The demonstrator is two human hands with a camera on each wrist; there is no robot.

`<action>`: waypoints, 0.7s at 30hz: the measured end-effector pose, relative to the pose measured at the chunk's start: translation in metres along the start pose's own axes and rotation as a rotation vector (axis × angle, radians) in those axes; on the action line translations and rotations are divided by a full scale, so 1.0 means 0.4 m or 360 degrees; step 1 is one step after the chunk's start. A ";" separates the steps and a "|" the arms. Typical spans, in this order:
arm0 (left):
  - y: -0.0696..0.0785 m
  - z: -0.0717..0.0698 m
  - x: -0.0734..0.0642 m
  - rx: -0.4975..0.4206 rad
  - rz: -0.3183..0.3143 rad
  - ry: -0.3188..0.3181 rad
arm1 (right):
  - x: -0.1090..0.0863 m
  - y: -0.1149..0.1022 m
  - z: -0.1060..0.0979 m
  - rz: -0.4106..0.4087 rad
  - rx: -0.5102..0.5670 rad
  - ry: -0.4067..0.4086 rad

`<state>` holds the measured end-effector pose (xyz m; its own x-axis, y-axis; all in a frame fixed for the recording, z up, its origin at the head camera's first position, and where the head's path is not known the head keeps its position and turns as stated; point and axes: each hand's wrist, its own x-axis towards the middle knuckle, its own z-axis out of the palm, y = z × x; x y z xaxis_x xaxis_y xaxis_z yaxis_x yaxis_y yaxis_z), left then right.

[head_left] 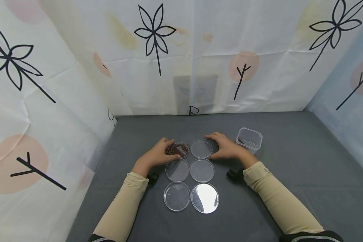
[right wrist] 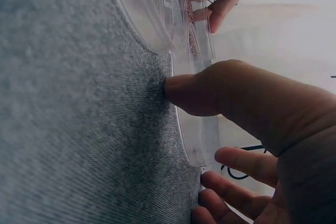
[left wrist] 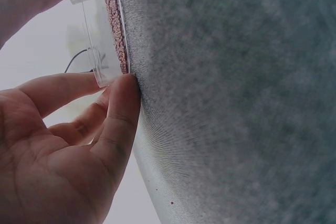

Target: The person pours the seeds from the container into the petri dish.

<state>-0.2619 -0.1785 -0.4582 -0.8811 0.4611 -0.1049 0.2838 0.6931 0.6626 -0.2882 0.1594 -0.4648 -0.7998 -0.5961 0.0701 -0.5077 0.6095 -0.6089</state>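
Note:
A clear round petri dish (head_left: 180, 149) with a layer of reddish-brown granules stands at the far left of a two-column group of dishes. My left hand (head_left: 155, 154) holds it by the rim, thumb on the near side and fingers on the far side. In the left wrist view, fingertips touch the dish's edge and the granules (left wrist: 117, 35) show through its wall. Beside it, at the far right of the group, is a clear petri dish (head_left: 201, 148) without granules. My right hand (head_left: 227, 148) spans that dish's right side, thumb near and fingers far.
Nearer me stand more clear petri dishes: a middle-left dish (head_left: 176, 170), a middle-right dish (head_left: 202, 170), a near-left dish (head_left: 176, 197) and a near-right dish (head_left: 205, 198) reflecting light. Behind my right wrist sits a square clear plastic tub (head_left: 250, 138) on the grey table (head_left: 260, 208). Printed cloth surrounds the table.

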 end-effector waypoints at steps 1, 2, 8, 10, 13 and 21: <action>0.000 0.000 0.000 -0.0001 0.0001 -0.0002 | 0.002 0.001 0.000 0.0010 0.0001 -0.0009; 0.000 0.001 0.000 0.0001 0.0007 -0.0002 | 0.004 0.001 0.001 0.0022 0.0000 -0.0018; 0.000 0.001 -0.002 0.0000 0.0003 -0.0007 | 0.013 -0.002 0.001 0.0061 -0.0003 -0.0052; 0.001 0.000 -0.003 -0.0002 0.0000 -0.0012 | 0.016 -0.003 0.001 0.0060 -0.0015 -0.0055; 0.001 -0.001 -0.004 -0.0011 -0.0007 -0.0017 | 0.021 -0.004 0.003 0.0063 -0.0030 -0.0052; -0.002 -0.004 -0.004 -0.0008 0.0008 -0.0011 | 0.022 0.001 0.007 0.0077 0.0048 0.0006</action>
<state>-0.2613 -0.1807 -0.4576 -0.8770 0.4685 -0.1065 0.2866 0.6880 0.6667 -0.2945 0.1531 -0.4665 -0.8245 -0.5642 0.0429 -0.4585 0.6218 -0.6350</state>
